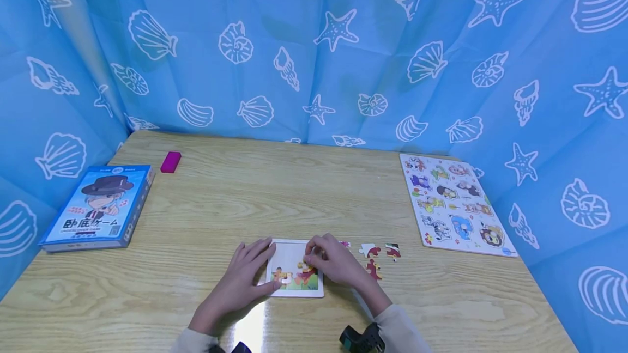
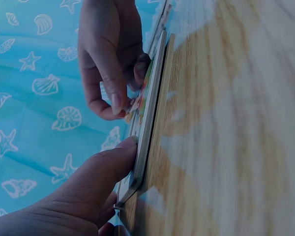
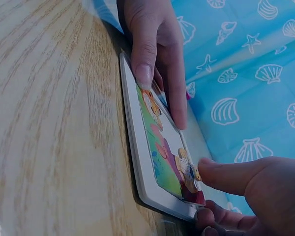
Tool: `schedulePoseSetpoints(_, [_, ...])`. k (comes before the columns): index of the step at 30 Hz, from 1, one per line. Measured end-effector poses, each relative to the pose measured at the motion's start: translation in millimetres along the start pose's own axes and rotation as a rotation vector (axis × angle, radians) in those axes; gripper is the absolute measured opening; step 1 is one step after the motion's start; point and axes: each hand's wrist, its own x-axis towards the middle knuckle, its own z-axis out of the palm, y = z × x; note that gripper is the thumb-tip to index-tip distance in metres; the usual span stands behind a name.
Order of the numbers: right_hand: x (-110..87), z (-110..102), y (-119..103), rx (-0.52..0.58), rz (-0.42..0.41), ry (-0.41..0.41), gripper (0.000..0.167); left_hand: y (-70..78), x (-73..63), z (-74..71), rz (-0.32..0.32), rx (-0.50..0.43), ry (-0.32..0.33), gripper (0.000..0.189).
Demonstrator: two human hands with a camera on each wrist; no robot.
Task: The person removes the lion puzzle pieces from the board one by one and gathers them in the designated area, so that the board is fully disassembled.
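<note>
A small jigsaw puzzle board (image 1: 301, 293) with a pale rim lies in front of the person, its lower part filled with coloured pieces. My left hand (image 1: 240, 279) rests at its left side, thumb on the lower left and fairly straight fingers along the upper left edge. Thumb and index finger of my right hand (image 1: 333, 260) pinch a small puzzle piece (image 2: 131, 112) over the board's right side; the fingers partly hide it. Just right of that hand lie several loose pieces, including a dark red one (image 1: 373, 270) and a black-topped one (image 1: 392, 251).
A blue game box (image 1: 98, 206) sits at the table's left, with a magenta block (image 1: 170, 162) beyond its upper right corner. At the right lies a white animal puzzle board (image 1: 453, 206). A blue shell-print curtain (image 1: 304, 53) hangs around the wooden table (image 1: 275, 189).
</note>
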Motion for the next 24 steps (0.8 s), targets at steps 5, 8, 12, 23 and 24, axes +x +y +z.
schedulePoseSetpoints(5, [-0.7,-3.1,-1.0,-0.013,-0.023,-0.030,0.017,0.4,-0.2,-0.2,0.004,-0.009,0.005,0.073])
schedulePoseSetpoints(8, [-1.3,-3.9,-1.5,-0.017,-0.038,-0.048,0.023,0.5,-0.4,-0.4,0.003,-0.004,0.005,0.073])
schedulePoseSetpoints(12, [-1.2,-2.9,-2.4,-0.015,-0.039,-0.055,0.026,0.5,-0.7,-0.3,0.004,-0.001,0.008,0.073])
schedulePoseSetpoints(23, [-0.6,0.0,-7.2,-0.018,0.026,-0.052,0.031,-0.2,-0.2,-0.4,-0.003,-0.001,-0.002,0.075])
schedulePoseSetpoints(24, [-0.6,0.4,-7.4,-0.033,0.027,-0.051,0.029,-0.4,-0.1,-0.5,-0.002,0.001,-0.002,0.075])
